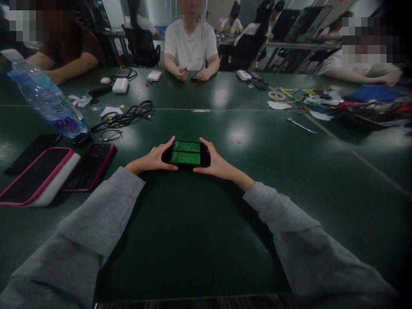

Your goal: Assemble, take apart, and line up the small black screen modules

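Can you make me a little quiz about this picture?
1. True or false: both hands touch the black tray with the green boards.
2. What lies by the bottle, on the person's left: A) phones B) a wrench C) a cup?
3. The tray rests on the green ____.

Key: 1 true, the left hand and right hand hold its ends. 2 A, the phones. 3 table.

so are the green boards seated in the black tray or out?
In. Both green boards lie flat, side by side, inside the black tray, which left hand and right hand hold.
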Action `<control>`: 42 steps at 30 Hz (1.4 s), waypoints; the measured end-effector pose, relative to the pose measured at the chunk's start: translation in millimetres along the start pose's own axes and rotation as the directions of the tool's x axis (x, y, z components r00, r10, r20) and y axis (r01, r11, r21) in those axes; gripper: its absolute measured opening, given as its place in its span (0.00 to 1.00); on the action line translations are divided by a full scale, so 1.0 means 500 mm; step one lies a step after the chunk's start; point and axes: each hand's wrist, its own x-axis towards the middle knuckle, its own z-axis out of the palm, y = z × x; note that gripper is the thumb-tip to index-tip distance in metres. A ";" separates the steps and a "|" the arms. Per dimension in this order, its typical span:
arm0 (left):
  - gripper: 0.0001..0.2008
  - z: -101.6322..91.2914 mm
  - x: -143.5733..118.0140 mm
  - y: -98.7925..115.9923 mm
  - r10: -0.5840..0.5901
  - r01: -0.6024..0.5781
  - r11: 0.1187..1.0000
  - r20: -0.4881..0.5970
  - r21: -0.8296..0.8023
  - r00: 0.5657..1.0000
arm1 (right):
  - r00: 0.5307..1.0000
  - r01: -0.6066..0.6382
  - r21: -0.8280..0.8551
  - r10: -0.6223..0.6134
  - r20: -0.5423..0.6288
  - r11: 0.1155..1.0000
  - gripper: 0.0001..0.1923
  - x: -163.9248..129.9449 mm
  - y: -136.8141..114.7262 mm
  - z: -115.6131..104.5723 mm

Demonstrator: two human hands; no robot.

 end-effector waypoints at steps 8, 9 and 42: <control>0.60 -0.001 0.001 -0.001 -0.033 0.034 0.999 0.010 -0.039 0.999 | 0.998 0.038 -0.032 -0.039 -0.046 0.999 0.58 0.002 0.010 0.005; 0.60 -0.001 0.001 0.000 -0.042 0.042 0.998 0.013 -0.042 0.999 | 0.998 0.039 -0.033 -0.040 -0.048 0.999 0.58 0.002 0.010 0.005; 0.46 0.028 0.005 -0.026 0.026 -0.016 0.998 -0.139 0.068 0.990 | 0.980 0.013 -0.205 -0.053 -0.191 0.979 0.55 0.003 0.020 0.020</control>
